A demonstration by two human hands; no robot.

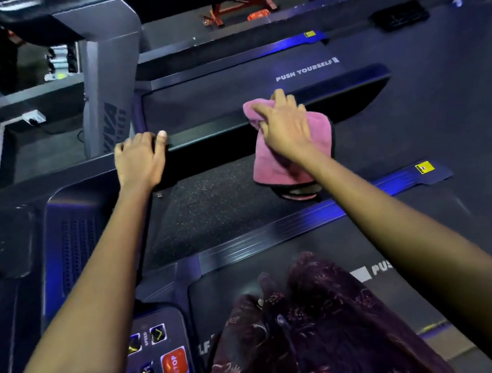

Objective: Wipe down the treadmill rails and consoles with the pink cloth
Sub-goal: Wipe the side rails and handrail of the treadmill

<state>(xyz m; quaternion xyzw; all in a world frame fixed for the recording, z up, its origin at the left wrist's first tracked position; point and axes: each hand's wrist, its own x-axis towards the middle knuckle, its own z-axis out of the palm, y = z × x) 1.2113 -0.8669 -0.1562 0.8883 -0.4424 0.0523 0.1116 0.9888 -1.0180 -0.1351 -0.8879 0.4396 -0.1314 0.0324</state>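
- The neighbouring treadmill (228, 96) fills the upper half of the head view, its dark belt printed with white lettering at about one o'clock.
- Its near handrail (219, 128), a black bar, runs from nine o'clock up toward two o'clock across the middle.
- The console (163, 358) of the treadmill the person stands on sits at seven o'clock, a red stop button showing; it looks untouched by the cloth at this moment.
- The pink cloth (318, 135) is draped over the handrail just right of centre, its loose end hanging down the near side.
- The right hand (285, 126) lies on top of the cloth, fingers spread and reaching over the far edge of the rail, pressing it down; whether the fingertips curl under I cannot tell.
- The left hand (139, 158), at ten o'clock from centre, rests on the rail's left end, fingers bent over the top and thumb laid along it, bracing.
- To wipe well, I judge: keep the palm flat, wrap the cloth round the bar, draw it in long strokes toward two o'clock, and gather the hanging tail so it cannot drag.
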